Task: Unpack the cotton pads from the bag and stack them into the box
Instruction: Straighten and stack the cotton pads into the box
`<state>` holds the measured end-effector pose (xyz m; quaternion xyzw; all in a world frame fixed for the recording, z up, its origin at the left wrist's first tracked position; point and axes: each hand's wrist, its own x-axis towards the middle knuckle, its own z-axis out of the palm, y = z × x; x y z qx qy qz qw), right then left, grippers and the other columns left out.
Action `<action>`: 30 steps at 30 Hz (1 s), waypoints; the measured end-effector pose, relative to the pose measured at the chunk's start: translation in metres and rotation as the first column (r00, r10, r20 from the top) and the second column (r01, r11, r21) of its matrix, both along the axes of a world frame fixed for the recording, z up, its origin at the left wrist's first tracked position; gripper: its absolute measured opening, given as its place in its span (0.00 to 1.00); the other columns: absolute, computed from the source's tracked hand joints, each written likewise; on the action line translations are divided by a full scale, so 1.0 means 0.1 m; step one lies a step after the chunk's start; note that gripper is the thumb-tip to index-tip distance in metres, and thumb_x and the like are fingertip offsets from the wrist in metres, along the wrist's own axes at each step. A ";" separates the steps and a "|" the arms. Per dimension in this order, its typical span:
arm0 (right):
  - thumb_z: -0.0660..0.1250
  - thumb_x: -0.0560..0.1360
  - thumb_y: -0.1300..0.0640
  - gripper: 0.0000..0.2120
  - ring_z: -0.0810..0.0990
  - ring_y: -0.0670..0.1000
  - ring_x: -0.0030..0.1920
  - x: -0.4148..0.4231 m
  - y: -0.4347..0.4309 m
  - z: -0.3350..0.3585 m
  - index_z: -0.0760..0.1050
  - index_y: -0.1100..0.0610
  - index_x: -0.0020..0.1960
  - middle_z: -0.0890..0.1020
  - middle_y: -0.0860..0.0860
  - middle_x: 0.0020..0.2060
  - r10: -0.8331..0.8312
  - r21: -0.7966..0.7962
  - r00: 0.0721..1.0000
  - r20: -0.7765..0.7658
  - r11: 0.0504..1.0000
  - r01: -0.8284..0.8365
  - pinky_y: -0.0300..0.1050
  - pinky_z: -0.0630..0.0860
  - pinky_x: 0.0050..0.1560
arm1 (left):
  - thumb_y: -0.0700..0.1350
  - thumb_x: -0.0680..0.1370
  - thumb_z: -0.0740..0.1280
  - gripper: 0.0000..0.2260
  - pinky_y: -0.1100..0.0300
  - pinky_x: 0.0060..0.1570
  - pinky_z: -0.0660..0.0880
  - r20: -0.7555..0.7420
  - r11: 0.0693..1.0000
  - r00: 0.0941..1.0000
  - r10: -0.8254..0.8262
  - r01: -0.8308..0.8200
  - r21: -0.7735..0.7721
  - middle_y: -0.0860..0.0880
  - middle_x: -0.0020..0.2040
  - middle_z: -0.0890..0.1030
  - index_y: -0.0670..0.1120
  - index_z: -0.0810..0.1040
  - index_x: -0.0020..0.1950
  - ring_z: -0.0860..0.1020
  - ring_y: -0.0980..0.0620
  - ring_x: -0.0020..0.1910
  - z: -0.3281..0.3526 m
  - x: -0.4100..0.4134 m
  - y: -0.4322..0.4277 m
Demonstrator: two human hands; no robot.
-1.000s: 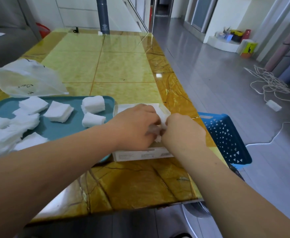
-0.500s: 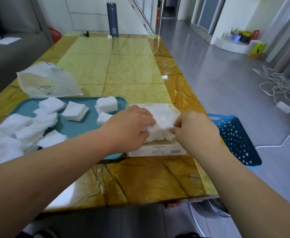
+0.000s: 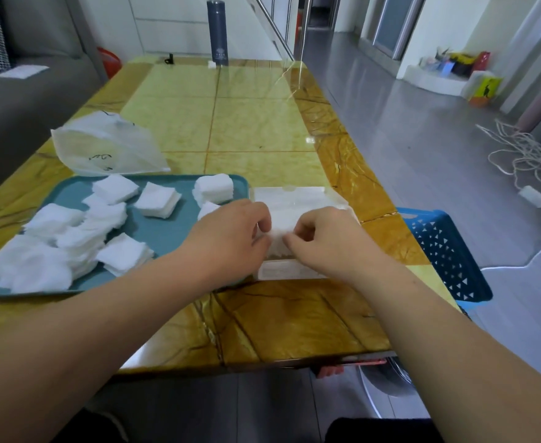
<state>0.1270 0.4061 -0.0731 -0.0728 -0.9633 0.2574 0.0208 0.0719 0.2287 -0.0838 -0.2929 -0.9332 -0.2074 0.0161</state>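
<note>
Grey glossy floor [image 3: 422, 148], grey sofa [image 3: 22, 100] left, yellow marble table [image 3: 246, 123], daylit.

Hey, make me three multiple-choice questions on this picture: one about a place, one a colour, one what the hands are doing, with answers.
1. Where does the plastic bag lie?
A) in the blue basket
B) on the table beyond the tray
C) on the sofa

2. What colour is the tray?
A) teal
B) red
C) black

3. What are the left hand and right hand doing?
A) lying flat on the tray
B) pinching cotton pads over the box
C) lifting the bottle

Answers:
1 B: it lies past the tray's far rim.
2 A: teal shows between the pads.
3 B: both hands' curled fingers meet on a white stack above the box.
</note>
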 end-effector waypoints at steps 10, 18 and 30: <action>0.69 0.76 0.52 0.12 0.79 0.46 0.31 -0.14 -0.65 0.22 0.80 0.55 0.36 0.82 0.51 0.30 -0.063 -0.389 0.975 -0.214 0.921 -0.026 0.44 0.78 0.35 | 0.48 0.80 0.64 0.07 0.52 0.44 0.74 0.077 0.997 0.997 0.025 -0.030 0.074 0.56 0.47 0.72 0.60 0.68 0.49 0.75 0.55 0.42 0.04 0.11 -0.40; 0.69 0.77 0.49 0.15 0.82 0.51 0.35 -0.38 -1.09 -0.03 0.79 0.58 0.37 0.83 0.53 0.31 -0.004 -0.239 0.995 -0.104 0.971 -0.021 0.50 0.82 0.42 | 0.65 0.78 0.62 0.23 0.49 0.54 0.78 -0.036 0.864 0.921 0.389 -0.378 -0.333 0.53 0.66 0.70 0.57 0.72 0.69 0.78 0.46 0.61 0.07 -0.04 -1.43; 0.69 0.77 0.55 0.28 0.75 0.57 0.66 -0.74 -1.36 -0.21 0.67 0.50 0.75 0.75 0.53 0.67 -0.004 0.090 1.000 0.030 0.996 0.001 0.51 0.75 0.61 | 0.63 0.73 0.72 0.29 0.53 0.64 0.73 0.214 0.956 0.932 0.292 -0.284 -0.067 0.54 0.63 0.74 0.57 0.73 0.72 0.75 0.51 0.64 -0.15 -0.30 -1.66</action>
